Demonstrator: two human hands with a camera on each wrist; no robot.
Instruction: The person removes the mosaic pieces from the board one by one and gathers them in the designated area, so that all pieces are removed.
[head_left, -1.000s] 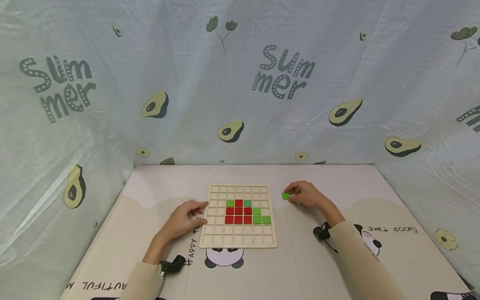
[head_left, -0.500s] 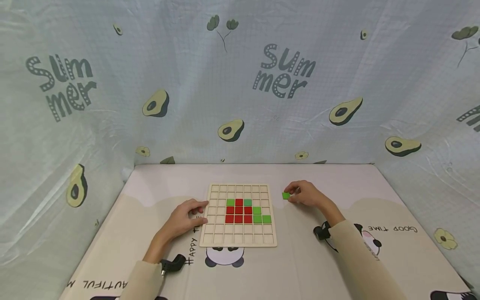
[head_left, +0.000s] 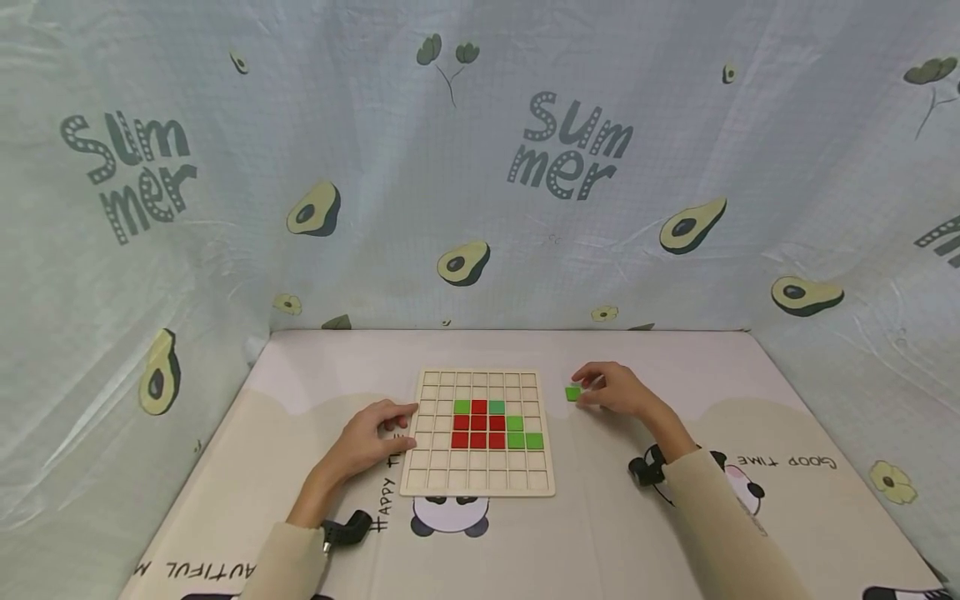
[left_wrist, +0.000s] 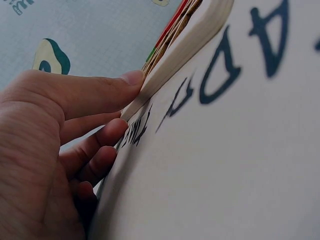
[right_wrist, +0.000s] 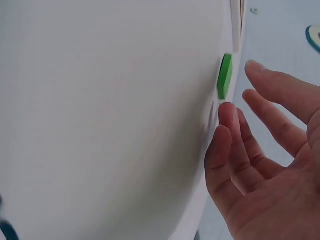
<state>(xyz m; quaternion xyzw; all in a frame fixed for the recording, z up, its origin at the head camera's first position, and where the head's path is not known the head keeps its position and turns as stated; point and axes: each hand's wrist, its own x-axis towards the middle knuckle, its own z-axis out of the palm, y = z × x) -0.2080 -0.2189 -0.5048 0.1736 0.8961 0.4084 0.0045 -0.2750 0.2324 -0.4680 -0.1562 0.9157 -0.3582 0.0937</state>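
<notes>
A pale wooden grid board point(head_left: 438, 478) lies mid-table with red tiles point(head_left: 478, 422), green tiles point(head_left: 516, 440) and one teal tile point(head_left: 497, 407) in its cells. My left hand point(head_left: 368, 435) rests at the board's left edge, thumb and index finger spread apart along it. In the left wrist view, the thumb point(left_wrist: 100, 95) touches the board's side point(left_wrist: 175, 55). Right of the board, a loose green tile point(head_left: 573, 393) lies on the table. Beside it is my right hand point(head_left: 611, 388). The right wrist view shows its fingers parted and apart from the green tile point(right_wrist: 225, 76).
The table cover point(head_left: 600, 517) bears printed pandas and lettering. A curtain with avocado prints point(head_left: 462, 263) stands behind the table and along both sides. Black wrist cameras point(head_left: 348, 528) are strapped to both wrists.
My right fingers have parted slightly from the loose green tile, which stays where it was on the table. The left hand and the board have not moved.
</notes>
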